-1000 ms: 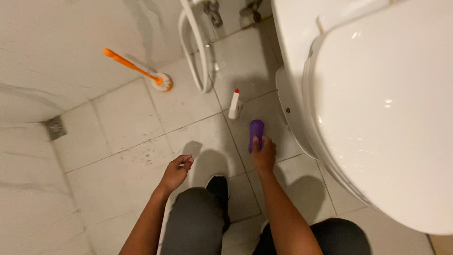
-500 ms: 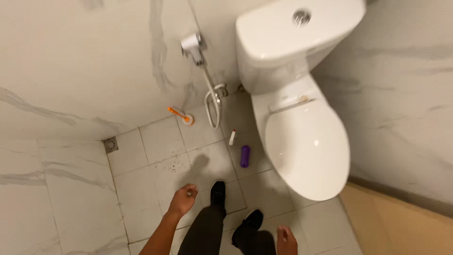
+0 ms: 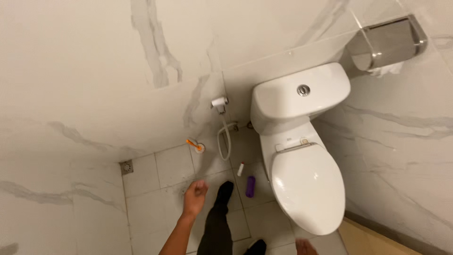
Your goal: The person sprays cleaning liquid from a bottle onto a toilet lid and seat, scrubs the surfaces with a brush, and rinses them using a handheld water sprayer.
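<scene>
Hanging loosely curled and empty, my left hand [image 3: 195, 193] sits left of the purple bottle [image 3: 250, 186]; my right hand [image 3: 306, 246], barely visible, has an unreadable grip.

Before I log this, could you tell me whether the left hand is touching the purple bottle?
Apart: the head view shows left hand and purple bottle separated by a dark-trousered leg.

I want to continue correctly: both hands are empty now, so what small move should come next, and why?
Probably bend and reach the right hand down to the purple bottle. It lies untouched on the floor tiles beside the toilet, near the small white bottle. The left hand hangs loosely curled and holds nothing.
</scene>
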